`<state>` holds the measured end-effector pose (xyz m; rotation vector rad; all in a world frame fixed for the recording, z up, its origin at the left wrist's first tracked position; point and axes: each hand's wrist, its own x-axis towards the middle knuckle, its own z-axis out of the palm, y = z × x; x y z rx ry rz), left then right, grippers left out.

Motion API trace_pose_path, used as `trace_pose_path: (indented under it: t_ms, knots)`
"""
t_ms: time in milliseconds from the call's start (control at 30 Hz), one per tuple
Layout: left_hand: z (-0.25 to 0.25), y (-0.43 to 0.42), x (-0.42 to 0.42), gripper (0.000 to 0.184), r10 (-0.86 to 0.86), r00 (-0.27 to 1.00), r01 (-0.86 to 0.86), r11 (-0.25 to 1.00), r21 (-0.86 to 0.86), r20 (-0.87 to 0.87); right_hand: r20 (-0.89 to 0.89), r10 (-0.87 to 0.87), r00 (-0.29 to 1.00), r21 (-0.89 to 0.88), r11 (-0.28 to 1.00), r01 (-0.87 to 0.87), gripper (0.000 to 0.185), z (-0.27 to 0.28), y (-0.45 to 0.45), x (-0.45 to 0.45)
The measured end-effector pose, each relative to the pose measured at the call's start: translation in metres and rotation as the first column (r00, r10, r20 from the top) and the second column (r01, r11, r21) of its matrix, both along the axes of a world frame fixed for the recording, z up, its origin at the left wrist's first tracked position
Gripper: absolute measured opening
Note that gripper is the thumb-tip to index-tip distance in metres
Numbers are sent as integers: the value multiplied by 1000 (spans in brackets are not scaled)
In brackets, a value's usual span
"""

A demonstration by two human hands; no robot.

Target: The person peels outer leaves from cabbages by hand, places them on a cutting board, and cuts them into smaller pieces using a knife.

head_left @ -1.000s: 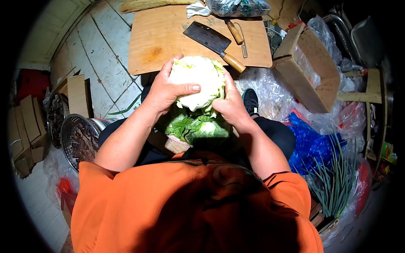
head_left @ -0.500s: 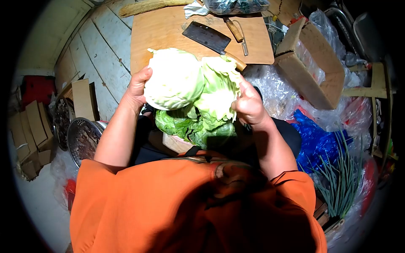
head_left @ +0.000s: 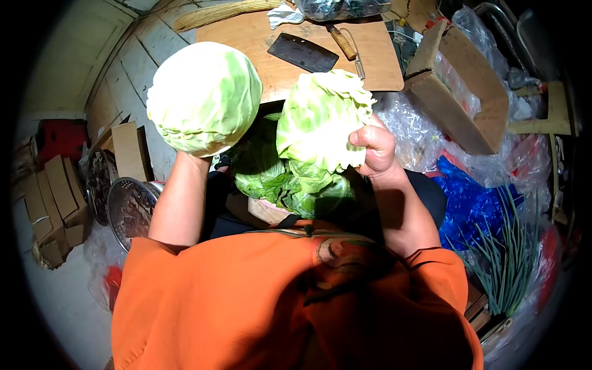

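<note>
A pale green cabbage head [head_left: 206, 98] is raised at the left, over the near left corner of the wooden board. My left hand [head_left: 195, 158] supports it from below, its fingers mostly hidden behind the cabbage. My right hand [head_left: 374, 148] pinches a loose, ruffled cabbage leaf [head_left: 311, 123] by its right edge, thumb in front. Under that leaf, darker green leaves [head_left: 262, 176] are heaped in a container [head_left: 269, 211] between my legs. The cleaver's dark blade [head_left: 302, 52] lies on the wooden board [head_left: 246, 37], its handle hidden behind the leaf.
Beyond the cleaver is a wooden-handled tool [head_left: 341, 42]. An open cardboard box [head_left: 484, 111] stands at the right, near a blue plastic bag [head_left: 465, 206] and long green onions [head_left: 502, 265]. A metal colander [head_left: 132, 206] and cardboard pieces [head_left: 58, 194] are at the left.
The cabbage head and the leaf have come apart. My left hand has carried the head left and up, while my right hand has moved slightly right with the leaf.
</note>
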<state>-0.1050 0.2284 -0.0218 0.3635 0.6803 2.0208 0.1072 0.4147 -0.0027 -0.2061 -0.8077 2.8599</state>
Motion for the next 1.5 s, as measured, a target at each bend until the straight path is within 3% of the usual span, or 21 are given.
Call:
trace_pose_path:
  t_ms: [33,67,133,167,200,267,300,433,500,800,1000,1067,1133,1167,1200,1300,1367,1433,1467,1500]
  knots:
    - [14,4,6,60,-32,997,27,997,77,64,23,-12,1000,40,999,11,72,-1,-2,-2]
    - [24,5,9,62,5,995,-7,1000,24,97,44,-25,999,81,996,22,71,-2,-4,-5]
    - [32,7,14,63,52,990,-48,998,-32,132,113,-86,990,470,882,23,68,-12,-8,-9]
    - [33,8,16,65,11,998,-16,997,81,67,104,-163,981,794,607,17,69,-26,-12,-11]
    - [31,6,15,66,-7,999,1,992,124,50,61,-227,972,975,224,-9,71,-28,-18,-16]
    - [27,2,11,69,-43,999,39,977,208,15,83,-173,981,962,-243,-124,77,-20,-23,-11]
    - [29,2,10,70,-31,999,32,978,204,-12,157,-142,977,957,-223,-186,82,-20,-30,-11]
    - [29,1,3,72,8,1000,-6,984,175,-13,153,-96,984,931,-320,-176,86,-36,-49,-13]
    - [34,1,7,73,-16,1000,21,970,241,-26,96,-101,990,926,-357,-126,89,-38,-55,-13]
    - [40,-2,15,72,87,993,-59,958,282,-85,138,-143,980,944,-280,-174,91,-38,-64,-15]
    - [26,-8,6,68,177,984,-172,975,139,-20,265,-128,956,918,-269,-290,88,-42,-60,-19]
    - [13,-13,1,67,238,971,-238,971,-20,16,230,-125,965,967,-84,-241,85,-37,-54,-21]
    - [4,-13,0,65,261,964,-252,955,-157,40,314,-72,947,878,401,-261,85,-21,-48,-22]
    - [3,-11,1,65,231,972,-219,959,-179,49,349,23,937,696,664,-275,89,-24,-45,-19]
    - [7,-8,4,64,188,981,-177,969,-172,48,262,109,959,553,797,-242,97,-11,-41,-20]
    - [32,8,20,65,-140,990,137,978,160,7,4,198,980,287,939,-191,106,29,-44,-22]
    - [39,12,18,66,-232,966,255,931,263,-117,-2,206,978,271,942,-198,107,40,-41,-24]
    - [53,11,17,132,-188,953,208,976,62,-240,-2,164,986,260,953,-158,105,50,-41,-22]
    - [54,11,15,132,-191,951,213,975,68,-243,-3,159,987,266,952,-153,105,51,-38,-22]
    - [55,12,14,128,-134,959,140,990,5,-249,-57,130,990,421,902,-94,104,50,-34,-24]
